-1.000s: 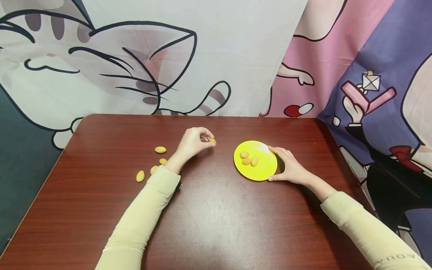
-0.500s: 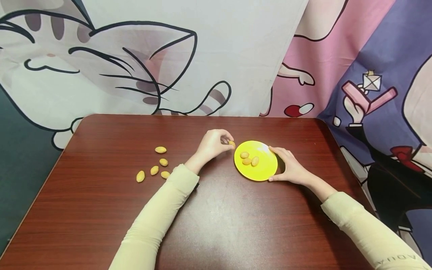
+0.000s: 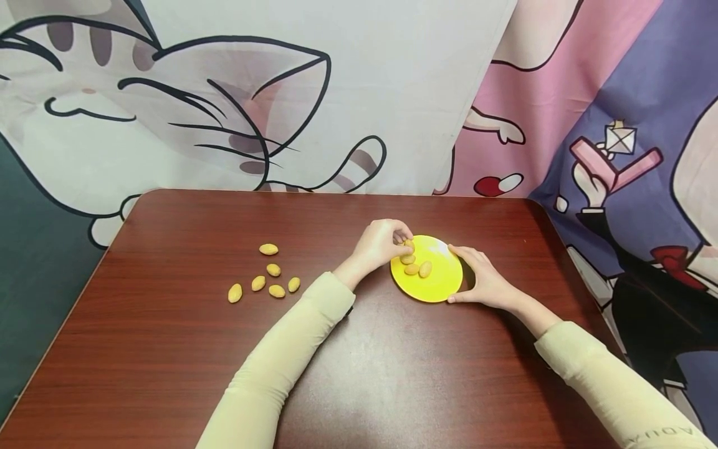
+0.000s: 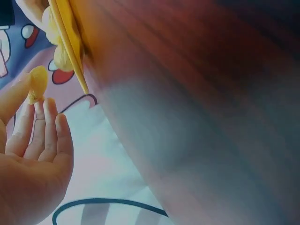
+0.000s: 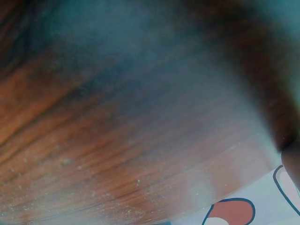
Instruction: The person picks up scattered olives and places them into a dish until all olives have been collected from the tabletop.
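My left hand (image 3: 379, 244) pinches a small yellow oval fruit (image 4: 38, 80), date-like in shape, between thumb and fingertips. It holds the fruit over the left edge of a round yellow plate (image 3: 434, 288). On the plate lie 3 more yellow fruits (image 3: 426, 269). My right hand (image 3: 483, 278) grips the plate's right side, thumb at the near rim and fingers at the far rim. In the left wrist view the plate's rim (image 4: 70, 49) stands close past the fingertips. The right wrist view shows mostly blurred table, with little of the hand.
Several loose yellow fruits (image 3: 277, 291) lie on the left part of the brown wooden table (image 3: 359, 374). A printed cartoon curtain (image 3: 415, 93) hangs right behind the table's far edge.
My left hand has moved right with its fruit, from the table's middle to over the plate's left edge, uncovering the loose fruits behind it. The right hand and plate stay in place.
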Demonstrator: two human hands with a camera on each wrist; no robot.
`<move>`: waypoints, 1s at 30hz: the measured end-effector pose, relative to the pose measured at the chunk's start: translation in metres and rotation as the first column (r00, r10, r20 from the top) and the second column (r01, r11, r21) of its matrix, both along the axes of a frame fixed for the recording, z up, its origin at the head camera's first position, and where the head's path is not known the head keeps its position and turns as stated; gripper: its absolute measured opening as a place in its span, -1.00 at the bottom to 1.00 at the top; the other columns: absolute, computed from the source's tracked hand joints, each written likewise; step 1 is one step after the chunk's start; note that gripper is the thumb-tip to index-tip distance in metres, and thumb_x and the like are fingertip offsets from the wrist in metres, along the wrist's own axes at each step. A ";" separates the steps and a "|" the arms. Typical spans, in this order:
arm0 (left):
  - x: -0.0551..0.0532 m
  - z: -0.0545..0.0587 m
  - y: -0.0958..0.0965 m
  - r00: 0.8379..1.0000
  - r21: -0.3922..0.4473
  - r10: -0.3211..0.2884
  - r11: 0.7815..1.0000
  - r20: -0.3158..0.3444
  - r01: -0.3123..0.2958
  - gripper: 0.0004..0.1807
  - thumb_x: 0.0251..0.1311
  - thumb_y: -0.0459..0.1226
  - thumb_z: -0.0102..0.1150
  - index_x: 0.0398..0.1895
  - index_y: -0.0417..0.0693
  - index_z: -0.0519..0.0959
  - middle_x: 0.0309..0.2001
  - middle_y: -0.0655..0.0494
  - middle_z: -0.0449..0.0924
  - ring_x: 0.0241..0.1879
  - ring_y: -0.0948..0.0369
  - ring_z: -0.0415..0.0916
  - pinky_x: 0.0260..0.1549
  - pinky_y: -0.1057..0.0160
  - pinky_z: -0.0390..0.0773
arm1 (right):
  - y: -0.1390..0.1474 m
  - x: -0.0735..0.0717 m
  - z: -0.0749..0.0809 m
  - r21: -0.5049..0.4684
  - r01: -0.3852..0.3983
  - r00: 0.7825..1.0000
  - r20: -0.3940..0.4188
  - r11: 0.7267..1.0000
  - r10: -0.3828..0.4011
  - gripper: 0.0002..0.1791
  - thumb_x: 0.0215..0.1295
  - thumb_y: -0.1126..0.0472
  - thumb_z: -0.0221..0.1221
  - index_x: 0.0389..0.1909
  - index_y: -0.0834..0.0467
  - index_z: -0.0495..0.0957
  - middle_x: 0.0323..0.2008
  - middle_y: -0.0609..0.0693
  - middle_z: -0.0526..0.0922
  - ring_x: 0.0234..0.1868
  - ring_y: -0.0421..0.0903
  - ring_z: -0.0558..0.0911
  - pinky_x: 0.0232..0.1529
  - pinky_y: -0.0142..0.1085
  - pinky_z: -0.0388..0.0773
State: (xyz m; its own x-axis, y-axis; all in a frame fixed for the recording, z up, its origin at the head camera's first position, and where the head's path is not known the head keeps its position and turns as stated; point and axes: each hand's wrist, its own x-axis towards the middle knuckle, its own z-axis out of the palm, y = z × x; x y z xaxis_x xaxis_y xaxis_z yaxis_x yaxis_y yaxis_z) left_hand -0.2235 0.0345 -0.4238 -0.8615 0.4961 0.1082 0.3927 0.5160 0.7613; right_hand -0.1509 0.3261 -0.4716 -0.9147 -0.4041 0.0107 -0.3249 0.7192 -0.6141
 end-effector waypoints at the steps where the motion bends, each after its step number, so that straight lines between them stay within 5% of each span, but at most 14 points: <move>1: 0.000 0.000 0.002 1.000 -0.006 -0.007 1.000 0.000 0.007 -0.81 0.17 -0.31 0.57 -0.19 -0.13 0.76 -0.23 0.02 0.80 -0.18 0.14 0.72 -0.09 0.31 0.68 | 0.000 0.000 0.000 -0.002 0.002 1.000 0.004 1.000 -0.002 0.30 -0.11 0.04 0.69 0.62 0.27 0.17 0.51 0.33 0.30 0.50 0.34 0.21 0.44 0.38 0.17; 30: -0.005 -0.010 0.025 0.987 -0.204 -0.156 0.966 0.030 0.159 -0.79 0.22 -0.25 0.52 -0.12 -0.08 0.77 -0.18 0.06 0.78 -0.13 0.20 0.66 -0.05 0.37 0.60 | -0.001 0.000 -0.001 -0.006 -0.006 1.000 -0.011 1.000 0.006 0.29 -0.11 0.06 0.69 0.62 0.28 0.17 0.50 0.34 0.31 0.49 0.35 0.21 0.43 0.37 0.16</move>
